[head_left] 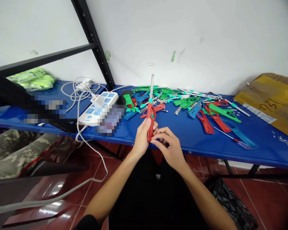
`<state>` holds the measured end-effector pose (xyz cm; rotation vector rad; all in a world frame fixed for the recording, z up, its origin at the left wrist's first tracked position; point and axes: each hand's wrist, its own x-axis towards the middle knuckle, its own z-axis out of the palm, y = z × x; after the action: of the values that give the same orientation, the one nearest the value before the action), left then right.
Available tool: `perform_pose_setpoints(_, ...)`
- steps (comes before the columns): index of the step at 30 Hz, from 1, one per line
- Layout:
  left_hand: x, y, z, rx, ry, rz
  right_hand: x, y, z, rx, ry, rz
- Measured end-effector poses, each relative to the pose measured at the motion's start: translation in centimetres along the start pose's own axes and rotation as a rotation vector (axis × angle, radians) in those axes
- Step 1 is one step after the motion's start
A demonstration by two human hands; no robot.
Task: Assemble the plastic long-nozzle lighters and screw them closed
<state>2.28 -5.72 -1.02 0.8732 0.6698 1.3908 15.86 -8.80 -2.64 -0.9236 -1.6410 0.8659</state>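
My left hand [142, 137] is wrapped round the red handle of a long-nosed lighter [151, 110], which stands nearly upright with its metal tube pointing up. The thumb lies along the front of the handle. At the handle's lower end, my right hand [169, 145] has thumb and forefinger pinched together against its edge. Whatever is between those fingertips is too small to make out. Behind the hands, a heap of green, blue and red lighter parts [166, 94] with metal tubes spreads over the table. A screwdriver [232, 139] lies at the right, beside a blue handle shell [243, 135].
On the blue table [124, 132], a white power strip [96, 110] with a trailing cable [98, 153] stands to the left. A taped cardboard box [268, 99] is at the right. A black metal frame [92, 41] rises at the left. Someone's camouflage-clad legs [21, 150] show there.
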Motion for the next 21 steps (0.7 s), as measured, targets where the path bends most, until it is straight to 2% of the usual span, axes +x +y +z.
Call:
perform_pose_setpoints(5, -0.1, -0.3, -0.3, 0.089, -0.032, 0.04, 1.0, -0.3, -0.6, 0.095, -0.039, 0.202)
perform_pose_setpoints(9, -0.2, -0.5, -0.7, 0.124, -0.031, 0.093, 2.5, 0.1, -0.9, 0.231, -0.196, 0.315)
perform_pose_setpoints(11, -0.3, -0.4, -0.8, 0.117, -0.038, 0.108, 2.9, 0.4, -1.0, 0.273, -0.247, 0.292)
perform_pose_setpoints(14, -0.5, 0.0, -0.8, 0.055, -0.063, 0.071, 2.6, 0.6, -0.9, 0.231, -0.241, 0.235)
perform_pose_setpoints(19, -0.4, 0.7, -0.4, -0.07, -0.115, -0.071, 0.8, 0.5, -0.3, -0.064, -0.163, 0.091)
perform_pose_setpoints(21, -0.2, 0.8, -0.2, -0.11, -0.121, -0.087, 0.1, 0.3, -0.8, -0.234, -0.126, 0.031)
